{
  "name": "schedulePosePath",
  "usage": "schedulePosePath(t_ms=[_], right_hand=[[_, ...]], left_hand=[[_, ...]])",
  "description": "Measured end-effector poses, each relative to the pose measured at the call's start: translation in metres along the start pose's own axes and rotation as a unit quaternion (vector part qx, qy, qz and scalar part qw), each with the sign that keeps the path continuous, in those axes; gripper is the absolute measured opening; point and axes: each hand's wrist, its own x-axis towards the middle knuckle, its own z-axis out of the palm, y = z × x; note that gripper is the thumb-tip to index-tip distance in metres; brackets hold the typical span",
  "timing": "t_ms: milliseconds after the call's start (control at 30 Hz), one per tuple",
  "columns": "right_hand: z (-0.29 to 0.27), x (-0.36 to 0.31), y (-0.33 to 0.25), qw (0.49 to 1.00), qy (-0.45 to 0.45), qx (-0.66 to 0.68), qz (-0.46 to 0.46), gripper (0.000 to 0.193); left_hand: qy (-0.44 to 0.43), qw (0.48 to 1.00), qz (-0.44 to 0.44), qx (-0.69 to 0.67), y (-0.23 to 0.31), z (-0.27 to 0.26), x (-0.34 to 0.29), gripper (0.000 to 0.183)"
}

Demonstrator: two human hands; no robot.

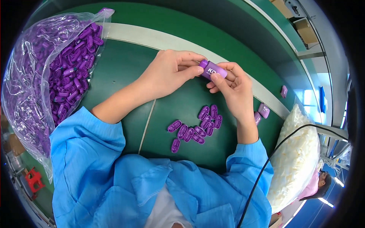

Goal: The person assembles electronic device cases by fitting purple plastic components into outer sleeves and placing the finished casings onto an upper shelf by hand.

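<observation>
Over the far part of the green table, my right hand [237, 87] grips a small rounded lilac-purple case [214, 71] between thumb and fingers. White print marks its face. A darker purple oval cap [203, 64] is at the case's left end, pinched between the thumb and fingers of my left hand [167, 70]. I cannot tell whether the cap is fully seated. Several loose purple oval caps [189, 134], mostly with their hollow sides up, lie below my hands on the table [125, 72].
A clear plastic bag [36, 57] full of purple caps stands at the left. Purple cases [263, 110] lie right of my forearm, near a bulging bag of pale pieces [298, 152]. A black cable [266, 163] crosses the right side. Beyond the pale strip [148, 36] runs a green surface [167, 17].
</observation>
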Motion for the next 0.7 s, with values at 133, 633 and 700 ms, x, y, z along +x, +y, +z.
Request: schedulePosePath(t_ms=[133, 633, 700], right_hand=[[-0.002, -0.004, 0.005, 1.000, 0.005, -0.018, 0.001, 0.024], [0.010, -0.013, 0.012, 0.996, 0.032, -0.071, -0.035, 0.024], [0.013, -0.014, 0.017, 0.993, 0.040, -0.095, -0.063, 0.024]], left_hand=[[0.010, 0.999, 0.015, 0.027, -0.001, 0.004, -0.001, 0.029], [0.043, 0.997, 0.022, 0.055, -0.007, 0.009, -0.012, 0.028], [0.052, 0.993, 0.038, 0.102, -0.006, 0.012, -0.014, 0.031]])
